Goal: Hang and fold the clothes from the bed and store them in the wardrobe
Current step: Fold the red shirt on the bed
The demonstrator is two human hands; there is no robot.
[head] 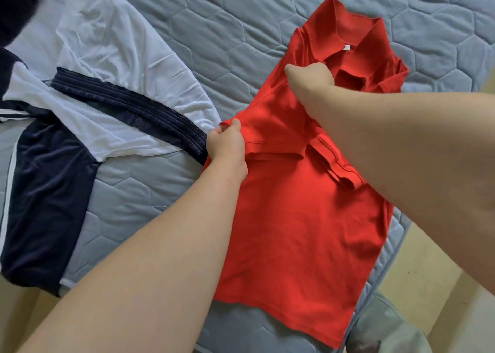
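1. Showing the red polo shirt (300,218) spread flat on the quilted bed (214,31). Its collar (356,39) points to 1 o'clock and its hem (281,312) lies toward 6 o'clock, close to the mattress edge.
2. The left hand (227,146), at 9 o'clock of the shirt, pinches the side edge between thumb and curled fingers. Here a sleeve (281,149) lies folded inward across the chest.
3. The right hand (310,77), at 12 o'clock of the shirt, is closed on the fabric just below the collar, near the shoulder.
4. A white and navy garment (107,57) lies at 9 to 10 o'clock of the view. It touches the shirt's edge beside the left hand.
5. Handling, as judged: the knit looks light, soft and limp. It should drape rather than hold a crease, and it is not fragile.
6. Hold, as judged: two spaced grips suit it best, one at the shoulder seam and one at the folded side edge. The doubled cloth there gives firmer purchase and keeps the fold from collapsing.
7. Risk, as judged: a single-handed lift would let the layers slide apart.
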